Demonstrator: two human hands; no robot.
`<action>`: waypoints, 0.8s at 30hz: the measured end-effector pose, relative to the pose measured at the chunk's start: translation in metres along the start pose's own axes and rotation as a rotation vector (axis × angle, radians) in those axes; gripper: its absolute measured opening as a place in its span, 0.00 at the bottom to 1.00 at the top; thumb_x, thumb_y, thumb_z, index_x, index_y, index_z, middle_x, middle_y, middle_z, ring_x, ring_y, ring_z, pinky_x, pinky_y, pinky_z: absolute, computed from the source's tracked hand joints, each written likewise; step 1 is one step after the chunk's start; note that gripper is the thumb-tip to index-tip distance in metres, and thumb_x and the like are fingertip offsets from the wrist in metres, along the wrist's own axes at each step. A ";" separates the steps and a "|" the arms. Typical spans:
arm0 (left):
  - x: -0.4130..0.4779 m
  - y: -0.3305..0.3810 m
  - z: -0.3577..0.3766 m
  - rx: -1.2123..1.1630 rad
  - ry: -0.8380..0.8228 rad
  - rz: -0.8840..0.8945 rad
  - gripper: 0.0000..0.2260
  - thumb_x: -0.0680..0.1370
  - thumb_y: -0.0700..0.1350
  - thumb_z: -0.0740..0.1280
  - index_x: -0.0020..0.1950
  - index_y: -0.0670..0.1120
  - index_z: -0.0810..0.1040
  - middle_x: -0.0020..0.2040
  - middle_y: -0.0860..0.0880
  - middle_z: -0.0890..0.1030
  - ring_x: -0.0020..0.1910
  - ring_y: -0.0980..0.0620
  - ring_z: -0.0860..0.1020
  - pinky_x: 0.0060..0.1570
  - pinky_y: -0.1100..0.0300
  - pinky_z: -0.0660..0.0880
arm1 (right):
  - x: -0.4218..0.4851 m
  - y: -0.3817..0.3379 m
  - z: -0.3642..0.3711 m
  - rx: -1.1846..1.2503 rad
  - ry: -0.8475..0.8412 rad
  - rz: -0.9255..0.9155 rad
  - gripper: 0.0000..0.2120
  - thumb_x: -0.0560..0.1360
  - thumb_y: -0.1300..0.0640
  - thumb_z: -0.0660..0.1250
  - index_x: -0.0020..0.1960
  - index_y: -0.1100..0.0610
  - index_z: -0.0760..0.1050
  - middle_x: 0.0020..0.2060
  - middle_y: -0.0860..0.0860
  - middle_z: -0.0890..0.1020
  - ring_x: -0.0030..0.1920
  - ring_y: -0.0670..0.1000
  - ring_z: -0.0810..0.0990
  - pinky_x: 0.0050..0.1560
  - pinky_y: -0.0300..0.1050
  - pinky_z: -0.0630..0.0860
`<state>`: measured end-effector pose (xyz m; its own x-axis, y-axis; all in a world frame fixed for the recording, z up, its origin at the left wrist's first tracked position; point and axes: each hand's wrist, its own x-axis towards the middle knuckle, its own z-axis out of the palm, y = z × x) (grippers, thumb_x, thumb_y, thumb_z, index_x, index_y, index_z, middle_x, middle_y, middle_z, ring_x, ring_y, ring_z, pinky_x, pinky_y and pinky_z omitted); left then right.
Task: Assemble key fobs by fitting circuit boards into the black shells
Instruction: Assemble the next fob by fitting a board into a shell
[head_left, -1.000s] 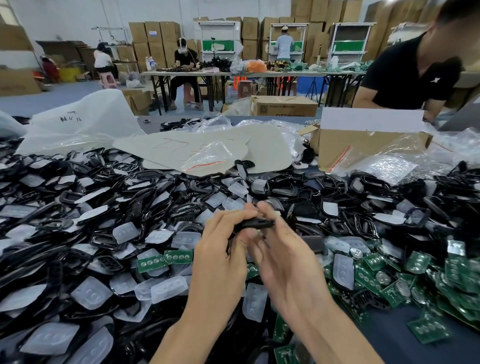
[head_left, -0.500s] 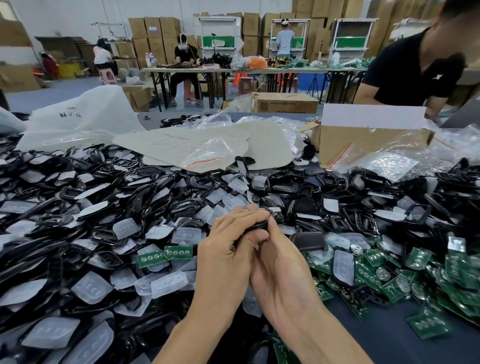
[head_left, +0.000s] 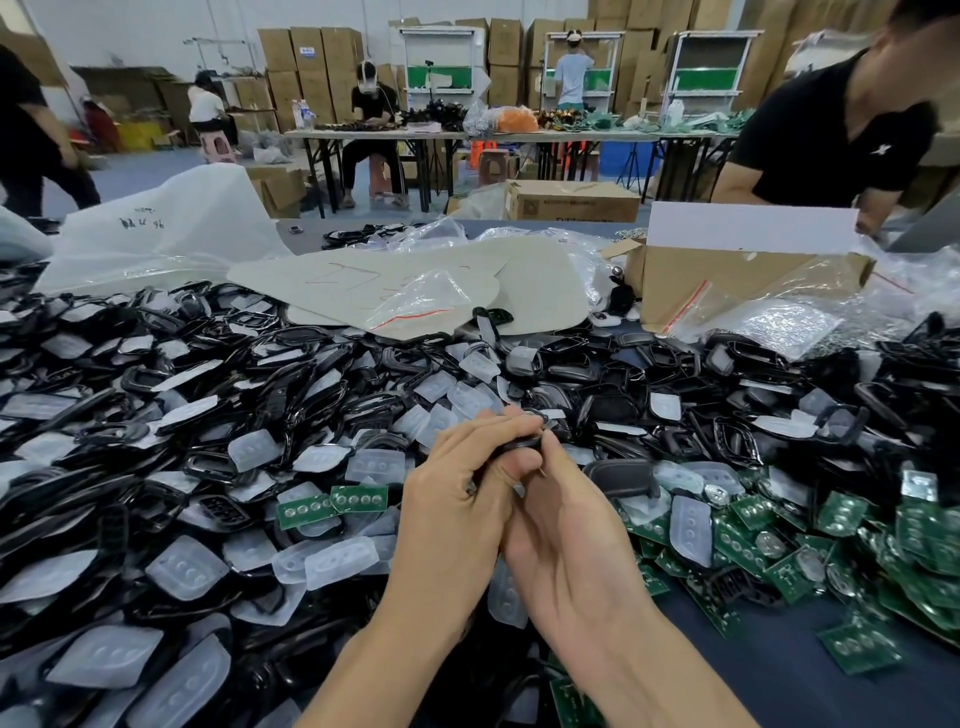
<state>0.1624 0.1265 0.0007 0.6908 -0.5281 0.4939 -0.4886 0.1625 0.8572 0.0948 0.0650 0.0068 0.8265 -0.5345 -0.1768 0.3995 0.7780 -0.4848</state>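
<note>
Black plastic is all that shows of the small key-fob shell (head_left: 521, 443), pinched above the pile between both hands. The left hand (head_left: 457, 519) curls its fingers over the top of it. The right hand (head_left: 566, 540) grips it from below, pressed close against the left. Whether a board already sits inside I cannot tell; the fingers cover it.

From where I stand, the risk looks like uneven pressure. Squeeze one edge first and a board could seat crooked, or the shell could spring free and vanish into the heap of loose black shells (head_left: 156, 374) directly beneath.

Just right of the hands lie the green rectangular circuit boards (head_left: 779, 540), mixed with translucent rubber button pads (head_left: 337, 561) on the dark blue counter (head_left: 779, 691). A dropped part would be hard to find there.
</note>
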 end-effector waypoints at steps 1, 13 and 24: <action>0.000 0.000 -0.001 -0.003 -0.024 -0.015 0.16 0.78 0.37 0.70 0.57 0.58 0.83 0.54 0.62 0.83 0.60 0.59 0.79 0.60 0.64 0.74 | 0.000 -0.001 0.000 -0.019 0.011 -0.011 0.21 0.78 0.52 0.63 0.64 0.65 0.78 0.59 0.61 0.84 0.60 0.55 0.84 0.65 0.48 0.76; 0.009 0.004 -0.014 -0.219 0.112 -0.241 0.06 0.78 0.50 0.69 0.47 0.49 0.83 0.40 0.52 0.85 0.38 0.59 0.82 0.37 0.69 0.76 | 0.005 -0.012 -0.008 -0.388 -0.121 -0.067 0.17 0.76 0.49 0.65 0.62 0.52 0.82 0.57 0.53 0.86 0.46 0.55 0.86 0.52 0.50 0.83; -0.002 -0.004 -0.005 0.203 -0.055 0.088 0.14 0.81 0.39 0.67 0.63 0.53 0.80 0.57 0.61 0.82 0.57 0.65 0.79 0.53 0.72 0.73 | 0.009 -0.010 -0.011 -0.274 -0.059 -0.068 0.15 0.74 0.48 0.68 0.52 0.56 0.85 0.45 0.52 0.86 0.45 0.51 0.85 0.43 0.47 0.83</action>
<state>0.1653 0.1316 -0.0028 0.6131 -0.5649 0.5522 -0.6471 0.0419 0.7612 0.0939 0.0482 0.0003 0.8265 -0.5557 -0.0898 0.3389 0.6186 -0.7089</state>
